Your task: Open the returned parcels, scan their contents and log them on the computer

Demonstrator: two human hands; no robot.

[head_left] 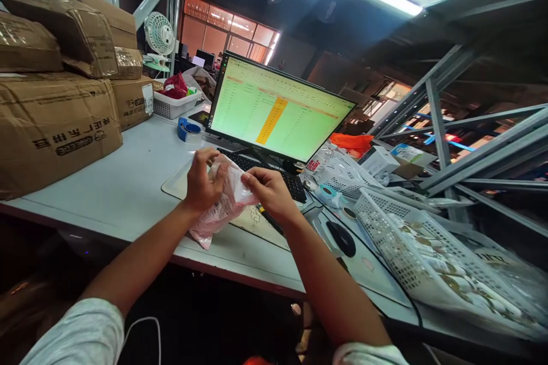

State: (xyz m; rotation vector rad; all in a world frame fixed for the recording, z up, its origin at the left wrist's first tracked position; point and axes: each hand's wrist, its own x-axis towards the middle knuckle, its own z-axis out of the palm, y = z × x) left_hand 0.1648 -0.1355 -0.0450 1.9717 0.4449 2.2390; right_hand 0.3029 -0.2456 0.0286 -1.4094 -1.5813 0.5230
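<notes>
A pinkish-white plastic bag (220, 211) with small dark print is held up over the front of the desk. My left hand (204, 182) grips its upper left side, fingers curled round the plastic. At the bag's upper right edge, my right hand (270, 191) pinches the film between thumb and fingers. What is inside the bag cannot be made out. Behind and under the hands lie a desk mat (261, 228) and a black keyboard (295, 187), both partly covered by the hands and the bag.
A lit monitor (274, 108) stands behind the hands. Cardboard boxes (55, 131) are stacked at left, near a tape dispenser (189, 130) and a white basket (175, 105). To the right are a black mouse (341, 238) and a perforated basket (385, 239) of small white items.
</notes>
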